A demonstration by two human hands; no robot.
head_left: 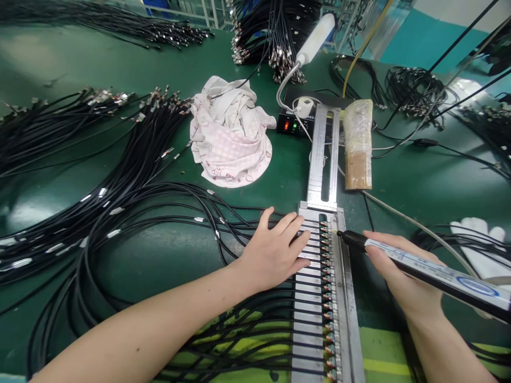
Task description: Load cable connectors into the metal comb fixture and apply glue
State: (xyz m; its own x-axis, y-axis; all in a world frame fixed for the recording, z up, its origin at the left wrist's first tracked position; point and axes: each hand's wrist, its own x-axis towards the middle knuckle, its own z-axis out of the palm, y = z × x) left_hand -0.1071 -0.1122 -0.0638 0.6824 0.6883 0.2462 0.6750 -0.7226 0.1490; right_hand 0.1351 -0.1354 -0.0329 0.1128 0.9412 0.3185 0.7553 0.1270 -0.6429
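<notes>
My left hand [277,250] lies flat with fingers stretched out on several black cables clamped in a long metal fixture [319,298]. My right hand [403,276] grips a pen-shaped soldering iron [423,268] with a white and blue label. Its dark tip [342,234] points left at the cable ends near the top of the fixture's row. A pale cord [419,226] runs from the tool toward the back.
Bundles of black cables [99,175] with metal ends spread over the green table at left and back. A crumpled white cloth [229,138], a black control box [293,123], a wrapped brown block [358,146] and a white glove [477,234] lie around.
</notes>
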